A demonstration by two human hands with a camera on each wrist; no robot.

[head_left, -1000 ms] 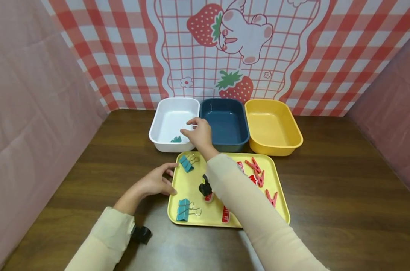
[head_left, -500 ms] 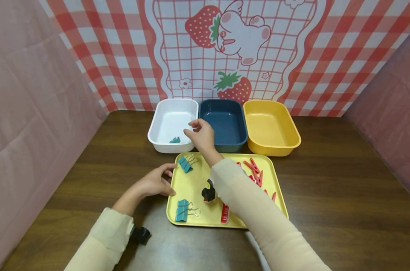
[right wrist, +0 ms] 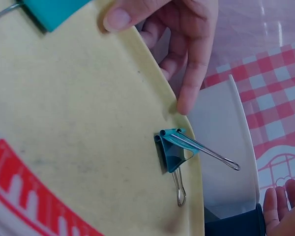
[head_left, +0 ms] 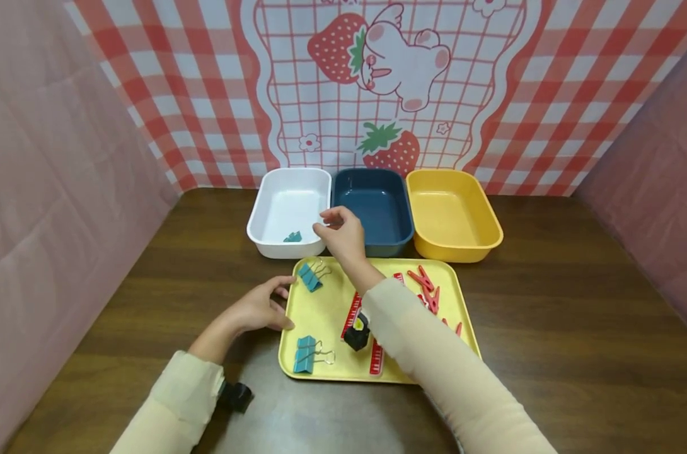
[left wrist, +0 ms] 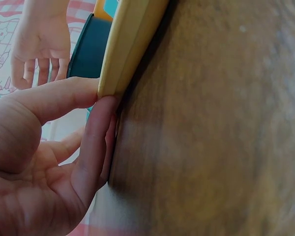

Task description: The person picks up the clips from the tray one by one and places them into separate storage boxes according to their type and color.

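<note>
My left hand (head_left: 259, 307) holds the left rim of a yellow tray (head_left: 323, 315); in the left wrist view its thumb and a finger meet at the edge. Two teal binder clips lie on the tray: one binder clip (head_left: 309, 277) at the far left corner, another binder clip (head_left: 305, 355) at the near left. Over the near wall between the white bin (head_left: 266, 217) and the navy bin (head_left: 377, 202) is my right hand (head_left: 346, 238), its fingers loosely bent around nothing. Inside the white bin is a small teal item (head_left: 292, 237), apparently a binder clip.
Red ruler-like strips with white marks (head_left: 352, 313) and several red clothespins (head_left: 421, 279) lie on the tray, partly hidden by the right sleeve (head_left: 423, 340). A yellow bin (head_left: 454, 252) adjoins the navy one. Checked cloth (head_left: 207, 94) hangs behind the bins.
My right hand has drawn back slightly toward the right and nearer the tray, with its fingers loose. More of a red strip shows beside the wrist camera. My left hand stays at the tray rim.
</note>
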